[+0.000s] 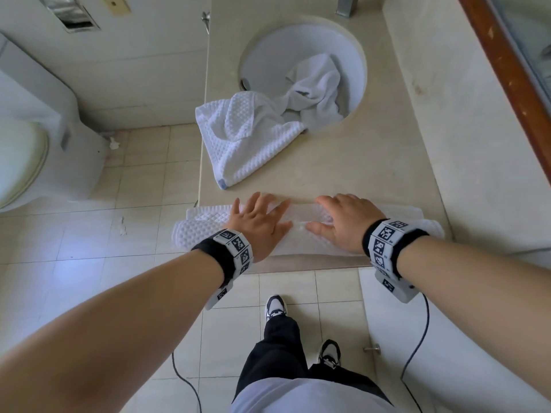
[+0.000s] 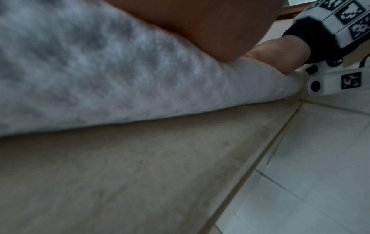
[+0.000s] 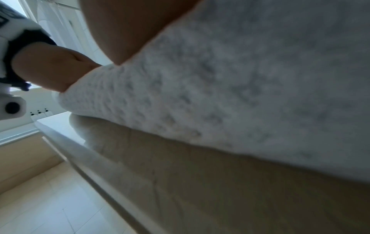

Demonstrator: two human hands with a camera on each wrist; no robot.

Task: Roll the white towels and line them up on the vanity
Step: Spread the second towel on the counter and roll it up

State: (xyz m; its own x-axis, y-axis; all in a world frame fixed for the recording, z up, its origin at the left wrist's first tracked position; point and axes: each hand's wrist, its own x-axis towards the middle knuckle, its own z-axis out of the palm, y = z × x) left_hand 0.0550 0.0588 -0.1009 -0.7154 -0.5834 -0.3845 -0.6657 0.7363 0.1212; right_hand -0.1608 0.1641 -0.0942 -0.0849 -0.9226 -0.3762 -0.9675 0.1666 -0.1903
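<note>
A white waffle towel (image 1: pixel 202 229) lies folded into a long band across the near edge of the beige vanity (image 1: pixel 351 162). My left hand (image 1: pixel 259 217) presses flat on its left half with fingers spread. My right hand (image 1: pixel 340 219) lies flat on its right half, fingers straight. Both wrist views show the towel (image 2: pixel 100 71) (image 3: pixel 250 79) from below the palms, at the counter's front edge. A second waffle towel (image 1: pixel 238 138) lies crumpled further back, hanging partly over the left edge. A smoother white towel (image 1: pixel 316 87) spills out of the round sink (image 1: pixel 354 55).
A toilet (image 1: pixel 26 138) stands at the left on the tiled floor (image 1: pixel 74 263). A raised ledge (image 1: pixel 465 129) and a wood-framed mirror (image 1: pixel 507 70) run along the right. My feet stand below the counter, with cables trailing from both wristbands.
</note>
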